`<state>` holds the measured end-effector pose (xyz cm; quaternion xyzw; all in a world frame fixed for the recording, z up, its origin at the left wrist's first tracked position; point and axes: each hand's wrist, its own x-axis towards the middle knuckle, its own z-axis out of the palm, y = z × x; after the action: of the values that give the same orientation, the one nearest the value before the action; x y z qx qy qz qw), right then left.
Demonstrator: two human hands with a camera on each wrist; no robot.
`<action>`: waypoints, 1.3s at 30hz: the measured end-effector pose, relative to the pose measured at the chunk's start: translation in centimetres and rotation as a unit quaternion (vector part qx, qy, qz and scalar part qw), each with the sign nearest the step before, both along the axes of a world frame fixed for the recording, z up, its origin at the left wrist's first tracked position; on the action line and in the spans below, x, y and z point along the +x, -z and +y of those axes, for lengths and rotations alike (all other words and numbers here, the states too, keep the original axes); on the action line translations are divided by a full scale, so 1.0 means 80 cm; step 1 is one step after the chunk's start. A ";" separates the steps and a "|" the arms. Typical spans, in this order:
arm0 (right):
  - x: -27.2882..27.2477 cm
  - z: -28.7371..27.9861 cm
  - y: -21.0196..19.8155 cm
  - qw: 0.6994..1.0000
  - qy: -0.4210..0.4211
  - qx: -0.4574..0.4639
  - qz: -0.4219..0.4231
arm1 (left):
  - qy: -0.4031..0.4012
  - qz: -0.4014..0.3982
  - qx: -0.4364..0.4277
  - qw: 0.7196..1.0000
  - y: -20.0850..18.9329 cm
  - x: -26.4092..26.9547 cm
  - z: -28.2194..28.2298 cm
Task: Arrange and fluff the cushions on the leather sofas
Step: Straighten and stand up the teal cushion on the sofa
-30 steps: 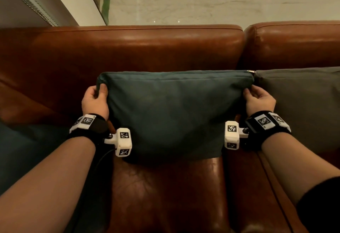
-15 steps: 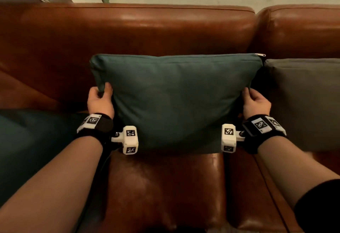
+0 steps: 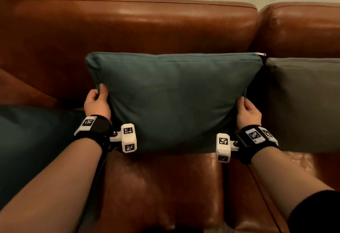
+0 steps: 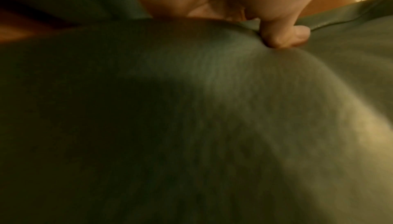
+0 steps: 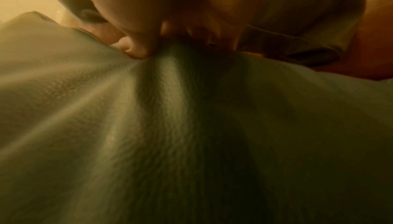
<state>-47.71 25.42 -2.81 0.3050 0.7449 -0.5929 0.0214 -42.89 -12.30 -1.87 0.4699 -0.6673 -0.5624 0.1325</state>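
Note:
A teal cushion (image 3: 174, 100) stands upright against the brown leather sofa back (image 3: 128, 26), its zip at the top right corner. My left hand (image 3: 97, 102) grips its left edge about halfway down, thumb on the front face. My right hand (image 3: 246, 111) pinches its right edge at the same height. In the left wrist view the thumb (image 4: 278, 37) presses into the teal cushion (image 4: 191, 110). In the right wrist view the thumb (image 5: 138, 46) bunches the teal fabric (image 5: 170, 126) into folds.
A grey cushion (image 3: 305, 104) leans on the sofa back just right of the teal one, nearly touching it. A dark teal cushion (image 3: 33, 150) lies at the left. The leather seat (image 3: 161, 192) shows in front. A pale wall rises behind the sofa.
Both hands have slid down from the cushion's top corners to the middle of its sides. The cushion now stands taller and fuller against the sofa back.

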 end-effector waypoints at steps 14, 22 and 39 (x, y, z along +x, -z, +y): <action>0.025 0.011 0.040 0.995 -0.005 0.032 -0.092 | -0.008 -0.014 0.028 0.999 0.049 0.042 0.016; 0.047 0.018 0.050 0.991 -0.034 -0.023 -0.128 | -0.046 -0.042 0.110 0.992 0.067 0.085 0.026; 0.071 0.019 0.077 0.965 -0.060 0.196 -0.161 | 0.069 -0.188 -0.004 0.980 0.124 0.112 0.010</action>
<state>-42.06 26.95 -8.98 0.3500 0.8503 -0.3756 0.1162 -33.91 -11.49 -11.78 0.5197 -0.7132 -0.4693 -0.0321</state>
